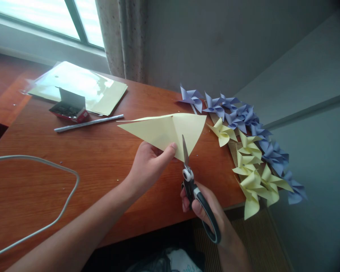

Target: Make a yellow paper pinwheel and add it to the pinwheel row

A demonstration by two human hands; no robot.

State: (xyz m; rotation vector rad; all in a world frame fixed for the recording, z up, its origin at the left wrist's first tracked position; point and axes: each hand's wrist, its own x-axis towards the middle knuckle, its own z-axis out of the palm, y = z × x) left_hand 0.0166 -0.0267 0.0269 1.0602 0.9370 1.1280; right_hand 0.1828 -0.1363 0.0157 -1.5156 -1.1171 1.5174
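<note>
My left hand (155,160) pinches a folded sheet of pale yellow paper (161,130) near its lower edge, thumb on top. The sheet is held above the desk, with a crease running down its middle and a narrow strip along its upper left edge. In my right hand (204,206) is a pair of scissors (191,183) with black and white handles, fingers through the loops. Its blades point away from me and overlap the sheet's lower corner near the crease. I cannot tell how far the blades are spread.
Several purple pinwheels (236,117) and yellow pinwheels (251,187) lie at the desk's right edge. A stack of yellow paper (113,100) in clear plastic, a small open box (73,113) and a silvery stick (89,123) are at back left. A white cable (73,189) crosses the desk (102,158).
</note>
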